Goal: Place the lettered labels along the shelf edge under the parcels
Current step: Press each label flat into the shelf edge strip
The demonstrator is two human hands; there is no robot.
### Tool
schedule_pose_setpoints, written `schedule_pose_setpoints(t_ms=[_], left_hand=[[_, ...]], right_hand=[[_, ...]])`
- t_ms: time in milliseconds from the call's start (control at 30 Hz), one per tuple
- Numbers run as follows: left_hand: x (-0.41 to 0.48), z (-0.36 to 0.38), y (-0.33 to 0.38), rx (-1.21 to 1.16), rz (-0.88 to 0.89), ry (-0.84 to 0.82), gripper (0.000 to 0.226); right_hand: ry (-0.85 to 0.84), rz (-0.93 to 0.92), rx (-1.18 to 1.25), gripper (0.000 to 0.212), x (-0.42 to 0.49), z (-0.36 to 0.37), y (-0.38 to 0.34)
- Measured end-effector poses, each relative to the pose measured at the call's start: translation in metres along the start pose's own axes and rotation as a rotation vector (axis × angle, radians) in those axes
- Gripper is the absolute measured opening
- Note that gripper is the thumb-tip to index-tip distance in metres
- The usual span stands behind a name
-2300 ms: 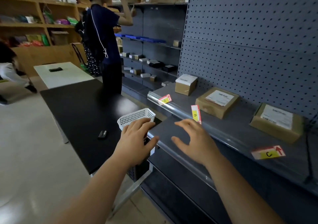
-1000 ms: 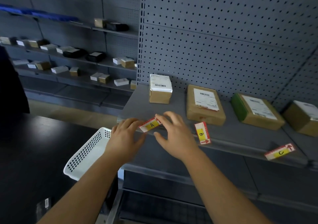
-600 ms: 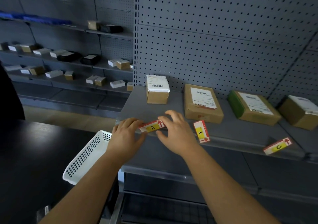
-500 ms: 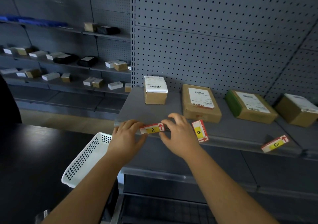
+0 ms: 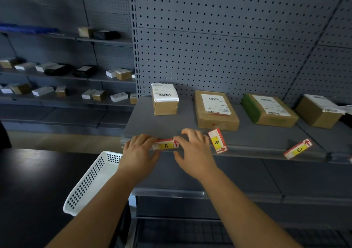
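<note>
Label A (image 5: 166, 145), red and white with a yellow patch, lies level along the grey shelf edge (image 5: 251, 150) below the small parcel (image 5: 165, 98). My left hand (image 5: 140, 153) pinches its left end and my right hand (image 5: 192, 152) pinches its right end. Label B (image 5: 217, 140) stands on end, tilted, in front of the flat brown parcel (image 5: 216, 109). Label C (image 5: 297, 148) lies askew near the edge below the green-sided parcel (image 5: 269, 110). A fourth parcel (image 5: 319, 110) sits at the far right.
A white perforated basket (image 5: 91, 181) rests on the black table (image 5: 32, 190) left of my arms. Lower grey shelves (image 5: 209, 192) jut out below. The shelving bay to the left (image 5: 66, 78) holds several small boxes.
Both hands took label A at the shelf's front, turned it from tilted to level and brought it down onto the edge. My view swung from the aisle to face the shelf.
</note>
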State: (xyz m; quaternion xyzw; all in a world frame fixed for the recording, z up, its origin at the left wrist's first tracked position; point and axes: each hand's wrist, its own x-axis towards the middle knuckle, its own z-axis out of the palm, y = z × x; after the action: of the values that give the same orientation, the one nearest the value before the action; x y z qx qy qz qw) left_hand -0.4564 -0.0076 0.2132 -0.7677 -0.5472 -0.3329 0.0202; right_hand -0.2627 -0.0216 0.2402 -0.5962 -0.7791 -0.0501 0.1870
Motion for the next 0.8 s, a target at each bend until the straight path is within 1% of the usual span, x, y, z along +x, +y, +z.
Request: schedule_pose_setpoints(t_ms=[100,200,300,433,533,800], left_hand=[[0.0,0.004,-0.002,0.011,0.018,0.002,0.032],[0.001,0.006,-0.001,0.022,0.038,-0.002,0.033],[0.001,0.008,-0.001,0.035,0.042,0.003,0.033],[0.001,0.01,-0.001,0.047,0.036,0.014,0.036],[0.001,0.011,0.0,0.045,0.033,0.005,0.038],[0.005,0.014,0.002,0.072,0.048,-0.026,0.033]], right_hand=[[0.027,0.024,-0.008,0.042,-0.013,0.008,0.003],[0.035,0.021,-0.014,0.048,-0.021,0.016,0.004],[0.044,0.035,0.035,0.051,-0.017,0.016,0.003],[0.049,-0.009,0.046,0.049,-0.011,0.018,-0.003],[0.049,0.015,0.015,0.051,-0.011,0.019,-0.005],[0.029,0.045,0.021,0.049,-0.013,0.019,0.0]])
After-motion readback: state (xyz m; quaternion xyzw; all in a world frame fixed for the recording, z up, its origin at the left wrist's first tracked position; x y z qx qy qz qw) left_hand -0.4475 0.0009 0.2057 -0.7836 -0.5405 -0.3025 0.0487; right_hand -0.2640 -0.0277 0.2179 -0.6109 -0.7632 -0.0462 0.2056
